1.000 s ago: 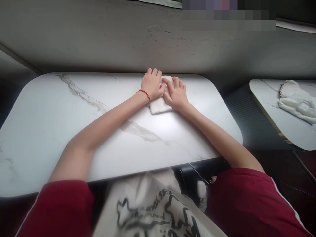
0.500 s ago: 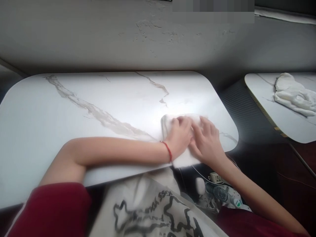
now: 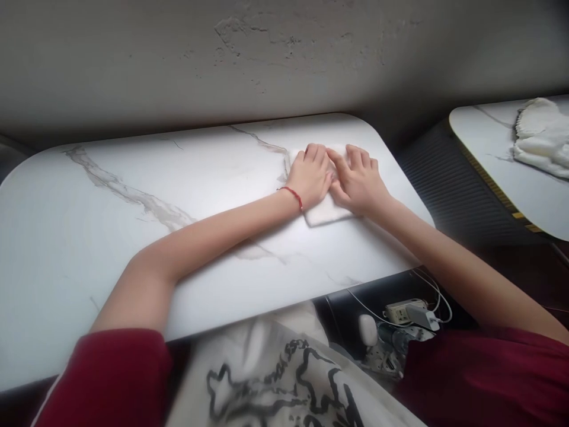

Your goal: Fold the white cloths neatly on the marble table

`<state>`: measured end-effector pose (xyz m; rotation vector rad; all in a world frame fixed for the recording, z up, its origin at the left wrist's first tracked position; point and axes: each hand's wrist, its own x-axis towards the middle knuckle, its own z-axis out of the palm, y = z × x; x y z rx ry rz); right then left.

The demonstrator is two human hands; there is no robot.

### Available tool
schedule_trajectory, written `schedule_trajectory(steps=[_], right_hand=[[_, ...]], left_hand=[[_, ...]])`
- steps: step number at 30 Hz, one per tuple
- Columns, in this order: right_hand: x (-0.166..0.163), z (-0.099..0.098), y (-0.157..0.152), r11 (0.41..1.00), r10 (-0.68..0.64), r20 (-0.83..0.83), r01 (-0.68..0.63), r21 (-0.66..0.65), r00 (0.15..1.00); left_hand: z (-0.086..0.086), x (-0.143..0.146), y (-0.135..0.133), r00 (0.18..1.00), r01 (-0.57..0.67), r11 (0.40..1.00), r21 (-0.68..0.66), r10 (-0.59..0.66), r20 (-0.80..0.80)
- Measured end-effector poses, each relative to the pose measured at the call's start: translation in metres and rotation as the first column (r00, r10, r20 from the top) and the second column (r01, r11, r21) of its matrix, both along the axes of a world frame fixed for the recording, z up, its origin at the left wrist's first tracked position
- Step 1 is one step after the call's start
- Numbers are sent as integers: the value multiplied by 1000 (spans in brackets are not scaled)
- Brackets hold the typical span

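A small folded white cloth (image 3: pixel 323 212) lies on the white marble table (image 3: pixel 133 237), toward its far right. My left hand (image 3: pixel 310 175), with a red string at the wrist, presses flat on the cloth's left part with its fingers stretched out. My right hand (image 3: pixel 359 181) lies flat on the cloth's right part, fingers spread, touching the left hand. Most of the cloth is hidden under both palms.
A grey wall (image 3: pixel 267 53) runs along the table's far edge. A second marble table (image 3: pixel 493 154) at the right bears a crumpled white cloth (image 3: pixel 540 136). Below the near edge lie a power strip and white cables (image 3: pixel 409 311) on the floor.
Both hands slid the cloth from the table's far edge to its near right edge, then back out toward the far right.
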<state>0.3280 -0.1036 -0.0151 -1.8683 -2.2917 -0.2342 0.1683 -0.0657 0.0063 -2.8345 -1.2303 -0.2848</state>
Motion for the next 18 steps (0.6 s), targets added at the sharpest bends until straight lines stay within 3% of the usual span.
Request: schedule_trajectory(steps=[5, 18], right_hand=[[19, -3, 54, 1000, 2, -35, -1, 27, 999], [60, -5, 111, 992, -107, -90, 113, 61, 990]], left_hand=[[-1, 18, 46, 997, -38, 999, -4, 39, 71], [1, 63, 100, 987, -69, 997, -43, 74, 140]])
